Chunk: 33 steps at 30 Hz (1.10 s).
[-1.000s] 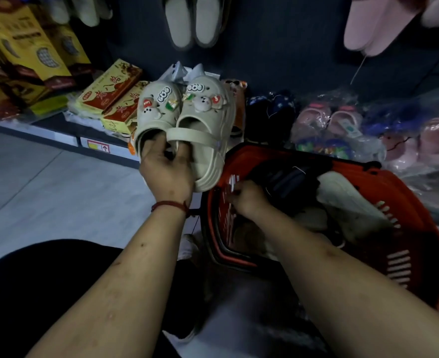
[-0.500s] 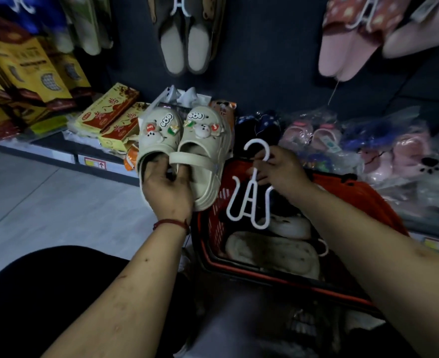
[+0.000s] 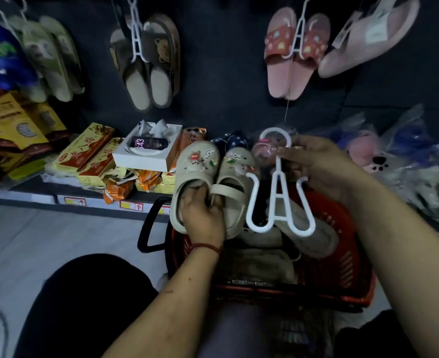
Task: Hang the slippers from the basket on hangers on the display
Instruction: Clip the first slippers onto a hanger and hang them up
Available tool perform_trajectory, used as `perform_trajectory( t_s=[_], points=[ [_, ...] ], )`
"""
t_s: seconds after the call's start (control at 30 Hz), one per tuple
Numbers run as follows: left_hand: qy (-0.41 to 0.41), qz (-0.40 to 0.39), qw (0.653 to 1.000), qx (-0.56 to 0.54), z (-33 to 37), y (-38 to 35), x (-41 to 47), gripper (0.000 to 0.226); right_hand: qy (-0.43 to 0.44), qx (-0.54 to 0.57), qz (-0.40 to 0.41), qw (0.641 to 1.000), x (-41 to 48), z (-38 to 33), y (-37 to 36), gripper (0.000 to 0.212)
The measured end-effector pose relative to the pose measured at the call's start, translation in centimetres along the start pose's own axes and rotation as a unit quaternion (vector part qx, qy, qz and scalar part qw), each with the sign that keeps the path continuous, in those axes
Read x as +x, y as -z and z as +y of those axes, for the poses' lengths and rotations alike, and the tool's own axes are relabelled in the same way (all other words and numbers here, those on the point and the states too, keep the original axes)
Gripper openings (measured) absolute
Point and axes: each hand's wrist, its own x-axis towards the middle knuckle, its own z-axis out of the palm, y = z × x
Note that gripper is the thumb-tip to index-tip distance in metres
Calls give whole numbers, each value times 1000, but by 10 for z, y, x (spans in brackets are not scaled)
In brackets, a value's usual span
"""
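Above the red basket (image 3: 342, 257), my left hand (image 3: 203, 218) grips the pair of beige charm-studded clogs (image 3: 199, 164) at their heel openings. Just right of them, over that basket, my right hand (image 3: 321, 166) pinches the white plastic hanger (image 3: 280, 196) below its hook.

A bare strip of display wall (image 3: 221, 60) is left between the brown bear slippers (image 3: 146, 60) and the red-strapped pink slippers (image 3: 293, 52). The shelf (image 3: 19, 197) below is crowded by yellow boxes (image 3: 89, 153) and bagged slippers (image 3: 368, 156). The mouth of the red basket (image 3: 342, 254) is partly covered by the cream clogs (image 3: 200, 166) gripped in the left hand (image 3: 202, 215) and the white hanger (image 3: 278, 169) pinched in the right hand (image 3: 316, 164). Open floor (image 3: 32, 241) is available at left.
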Motion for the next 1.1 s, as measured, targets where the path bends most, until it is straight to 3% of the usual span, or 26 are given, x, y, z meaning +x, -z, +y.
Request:
perform_trajectory(
  t_s=[0.17,0.43,0.57,0.83,1.03,1.1],
  points=[
    [-115,-71,990,37,7,-18,-14,28,-49,-14,2,999,4,16,-7,35],
    [-155,-70,985,-18,19,-21,-31,21,-154,-8,78,985,13,39,-3,11],
    [-157,-109,980,54,16,-24,-24,27,-84,-20,161,983,22,55,0,11],
    [-154,-176,972,24,15,-24,-26,43,-58,86,256,961,31,69,-4,10],
    [-141,-220,965,-34,17,-23,-22,30,-28,1,287,958,36,80,-11,16],
    [-130,-245,959,-54,18,-20,-24,35,-7,-50,315,948,40,85,-10,18]
  ],
)
